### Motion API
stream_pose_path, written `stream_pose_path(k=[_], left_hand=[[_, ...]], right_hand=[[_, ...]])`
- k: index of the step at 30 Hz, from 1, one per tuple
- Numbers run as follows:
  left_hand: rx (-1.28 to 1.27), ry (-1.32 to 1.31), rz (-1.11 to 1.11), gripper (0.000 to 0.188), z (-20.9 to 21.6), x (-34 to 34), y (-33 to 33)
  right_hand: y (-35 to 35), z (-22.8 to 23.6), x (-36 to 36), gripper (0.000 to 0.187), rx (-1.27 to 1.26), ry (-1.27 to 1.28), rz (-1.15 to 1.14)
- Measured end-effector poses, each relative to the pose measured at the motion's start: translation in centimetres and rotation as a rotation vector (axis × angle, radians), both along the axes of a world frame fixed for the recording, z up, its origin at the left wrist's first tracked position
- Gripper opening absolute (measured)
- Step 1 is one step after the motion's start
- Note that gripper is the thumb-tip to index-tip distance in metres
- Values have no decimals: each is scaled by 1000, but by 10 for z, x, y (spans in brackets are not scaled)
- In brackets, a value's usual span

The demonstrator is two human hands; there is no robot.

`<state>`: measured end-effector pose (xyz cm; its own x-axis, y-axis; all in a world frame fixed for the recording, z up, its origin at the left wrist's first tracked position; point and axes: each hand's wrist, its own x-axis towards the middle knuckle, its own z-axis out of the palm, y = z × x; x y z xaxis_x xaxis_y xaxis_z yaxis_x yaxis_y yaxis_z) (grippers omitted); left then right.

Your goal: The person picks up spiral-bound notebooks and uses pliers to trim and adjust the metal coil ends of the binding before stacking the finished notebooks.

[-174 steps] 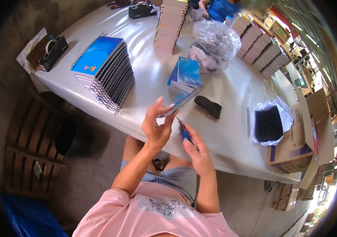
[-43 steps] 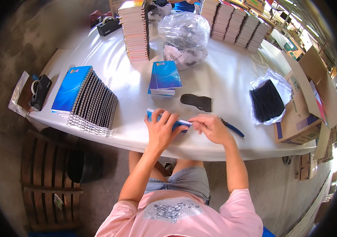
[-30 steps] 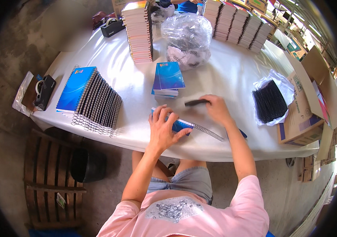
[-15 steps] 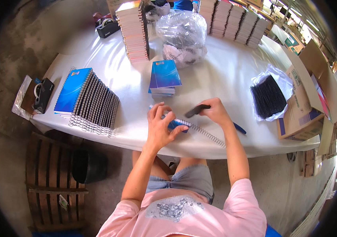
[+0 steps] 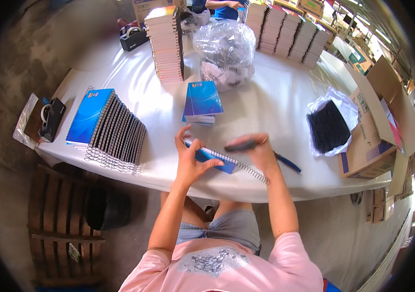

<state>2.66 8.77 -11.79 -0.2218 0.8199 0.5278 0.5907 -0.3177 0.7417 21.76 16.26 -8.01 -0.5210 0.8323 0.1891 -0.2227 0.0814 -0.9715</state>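
Just in front of me, my left hand (image 5: 191, 158) grips a small blue notebook (image 5: 224, 165), thumb on the cover and fingers at its far end. A thin wire spiral (image 5: 252, 171) runs along the notebook's punched edge, and its loose end sticks out to the right, toward my right wrist. My right hand (image 5: 260, 150), somewhat blurred, is closed on a dark elongated object (image 5: 240, 146) held above the spiral; its kind cannot be made out. Beyond lies a small pile of blue notebooks (image 5: 204, 98). A blue-handled tool (image 5: 288, 163) rests right of my right hand.
At left stands a stack of spiral-bound blue notebooks (image 5: 89, 114), with a tape dispenser (image 5: 51, 119) beyond it. Tall notebook stacks (image 5: 164, 48) and a plastic-wrapped bundle (image 5: 224, 44) stand at the back. Black spirals (image 5: 328, 127) and an open carton (image 5: 369, 138) are at right.
My right hand has moved slightly left and down with the dark object. The left hand's fingers have spread a little, showing more of the notebook. A person's arm now shows at the back.
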Motion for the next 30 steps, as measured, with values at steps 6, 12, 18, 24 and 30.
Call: stream_pose_path(k=[6,12,18,24,30], left_hand=[[93,48,-39,60,-5,-4,10],[17,-491,-175,86,-17,-1,12],[3,-199,-81,95,-21,-6,13],[-63,-500,-246,91,-21,-4,10],[-47,-256,-231,97,-31,-9,11]], right_hand=[[6,5,-6,29,39,-63,-17],[16,13,-19,27,461,-703,-217],[14,17,-27,26,461,-580,-138],[18,13,-35,24,291,-523,-37],[14,13,-38,24,457,-554,61]])
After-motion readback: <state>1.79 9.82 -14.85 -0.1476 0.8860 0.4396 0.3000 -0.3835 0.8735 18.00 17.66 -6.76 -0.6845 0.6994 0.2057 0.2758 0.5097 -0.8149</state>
